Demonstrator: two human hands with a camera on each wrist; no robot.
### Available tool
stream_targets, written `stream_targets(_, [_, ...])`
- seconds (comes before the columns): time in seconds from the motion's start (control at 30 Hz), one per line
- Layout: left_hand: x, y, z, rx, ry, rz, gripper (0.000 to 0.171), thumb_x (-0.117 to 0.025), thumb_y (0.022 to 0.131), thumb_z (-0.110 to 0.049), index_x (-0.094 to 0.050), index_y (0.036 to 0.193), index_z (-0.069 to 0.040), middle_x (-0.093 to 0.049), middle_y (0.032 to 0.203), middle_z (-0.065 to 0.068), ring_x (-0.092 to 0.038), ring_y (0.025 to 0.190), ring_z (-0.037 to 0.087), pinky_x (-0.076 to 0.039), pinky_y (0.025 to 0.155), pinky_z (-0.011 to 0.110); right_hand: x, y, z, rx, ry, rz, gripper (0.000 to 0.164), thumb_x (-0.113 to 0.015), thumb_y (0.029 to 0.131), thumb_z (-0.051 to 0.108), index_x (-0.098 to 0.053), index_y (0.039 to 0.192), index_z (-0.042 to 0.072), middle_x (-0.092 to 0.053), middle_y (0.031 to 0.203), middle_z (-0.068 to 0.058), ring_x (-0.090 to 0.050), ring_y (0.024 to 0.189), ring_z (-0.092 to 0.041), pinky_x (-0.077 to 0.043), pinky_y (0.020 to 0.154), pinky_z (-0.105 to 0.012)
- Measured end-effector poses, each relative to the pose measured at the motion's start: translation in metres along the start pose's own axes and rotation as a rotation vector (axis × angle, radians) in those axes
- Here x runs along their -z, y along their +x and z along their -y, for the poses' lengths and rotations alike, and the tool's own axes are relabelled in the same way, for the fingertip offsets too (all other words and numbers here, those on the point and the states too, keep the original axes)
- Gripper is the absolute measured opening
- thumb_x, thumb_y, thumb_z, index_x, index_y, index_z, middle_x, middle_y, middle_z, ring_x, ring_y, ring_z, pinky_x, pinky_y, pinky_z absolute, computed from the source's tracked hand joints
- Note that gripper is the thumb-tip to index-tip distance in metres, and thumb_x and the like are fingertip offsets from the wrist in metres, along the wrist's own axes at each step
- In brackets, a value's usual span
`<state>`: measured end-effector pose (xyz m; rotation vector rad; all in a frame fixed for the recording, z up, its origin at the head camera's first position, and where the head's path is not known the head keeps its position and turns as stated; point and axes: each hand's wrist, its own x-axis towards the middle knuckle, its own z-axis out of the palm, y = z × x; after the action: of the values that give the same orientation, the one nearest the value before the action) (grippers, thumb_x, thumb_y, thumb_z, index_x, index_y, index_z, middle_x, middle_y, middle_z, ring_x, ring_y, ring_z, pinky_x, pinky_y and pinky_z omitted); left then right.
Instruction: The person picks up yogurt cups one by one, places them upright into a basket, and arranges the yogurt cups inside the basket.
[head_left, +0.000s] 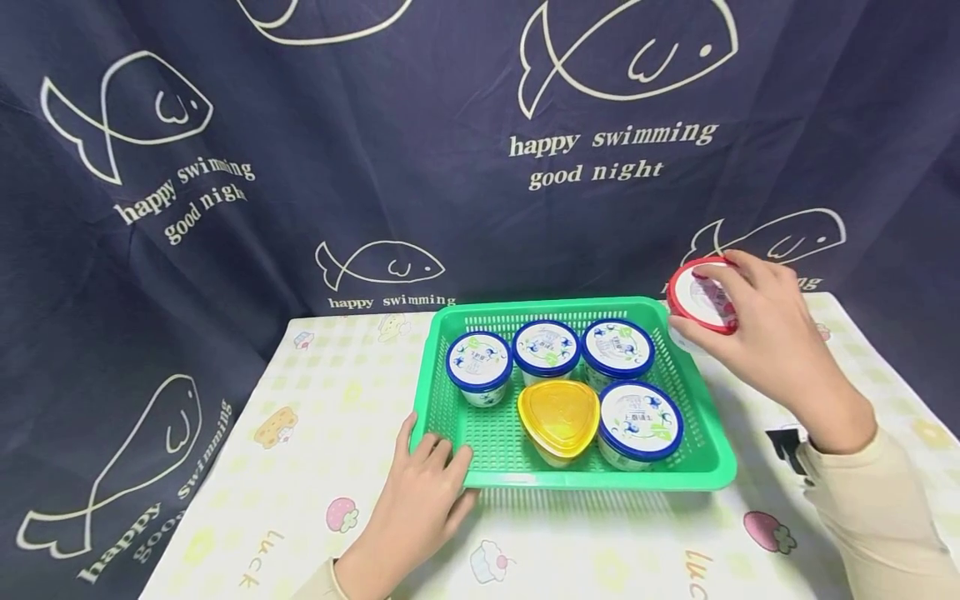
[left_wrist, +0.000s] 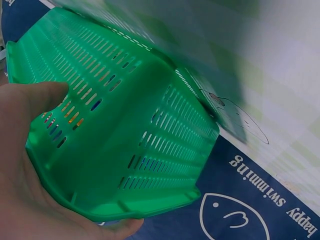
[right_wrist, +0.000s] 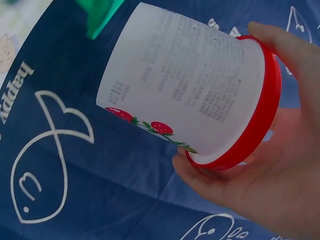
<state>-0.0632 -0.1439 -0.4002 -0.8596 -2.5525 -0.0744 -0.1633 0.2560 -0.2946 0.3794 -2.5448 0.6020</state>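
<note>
My right hand (head_left: 776, 342) grips a white tub with a red lid (head_left: 693, 300) by the lid's edge, above the back right corner of the green basket (head_left: 570, 479). Strawberries and fine print show on the tub's side (right_wrist: 175, 80) in the right wrist view. My left hand (head_left: 423, 492) holds the basket's front left corner, fingers over the rim and thumb (left_wrist: 47, 95) along the outer wall. Inside the basket stand several white tubs with blue lids, one at the front right (head_left: 641, 417). A cup with a yellow triangular lid (head_left: 558, 412) stands among them.
The basket rests on a pale checked tablecloth (head_left: 315, 467) printed with cartoon food. Behind the table hangs a dark blue curtain (head_left: 450, 167) with white fish and lettering. A small black item (head_left: 786, 446) shows at my right wrist.
</note>
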Motion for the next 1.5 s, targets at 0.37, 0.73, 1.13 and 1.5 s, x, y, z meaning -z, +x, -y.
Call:
stream_targets(0.37, [-0.005,0.003,0.000,-0.016,0.002,-0.002,0.029,-0.072,0.081,-0.033,-0.058,0.095,-0.013,-0.057,0.079,0.002,-0.055,0.087,0.027,-0.021,0.111,0.067,-0.003,-0.009,0.026,0.057,0.008,0.026,0.071,-0.089,0.069,0.028,-0.059,0.130,0.009,-0.045,0.140,-0.026,-0.036,0.126,-0.051,-0.039,0.087,-0.073])
stream_targets(0.73, [-0.006,0.000,-0.001,-0.012,0.011,0.001,0.032,-0.073,0.084,-0.037,-0.060,0.101,-0.013,-0.061,0.084,0.003,-0.057,0.090,0.026,-0.023,0.111,0.068,-0.004,-0.004,0.050,0.099,0.039,0.077,0.069,-0.085,0.070,0.020,-0.057,0.132,0.006,-0.042,0.142,-0.026,-0.034,0.127,-0.047,-0.044,0.087,-0.071])
stream_targets(1.13, [0.002,-0.001,-0.002,0.008,0.015,0.019,0.032,-0.073,0.084,-0.039,-0.061,0.101,-0.014,-0.061,0.084,0.002,-0.057,0.091,0.025,-0.020,0.112,0.066,0.004,0.016,0.091,0.218,0.047,0.124,0.067,-0.087,0.071,0.027,-0.060,0.131,0.010,-0.049,0.134,-0.020,-0.042,0.123,-0.042,-0.043,0.093,-0.066])
stream_targets(1.5, [0.004,-0.001,-0.003,0.002,0.032,0.030,0.033,-0.071,0.086,-0.040,-0.062,0.106,-0.015,-0.061,0.086,0.002,-0.057,0.093,0.025,-0.020,0.112,0.066,0.001,0.027,0.116,0.327,0.068,0.142,0.064,-0.087,0.073,0.034,-0.062,0.128,0.012,-0.053,0.127,-0.015,-0.048,0.115,-0.036,-0.049,0.088,-0.058])
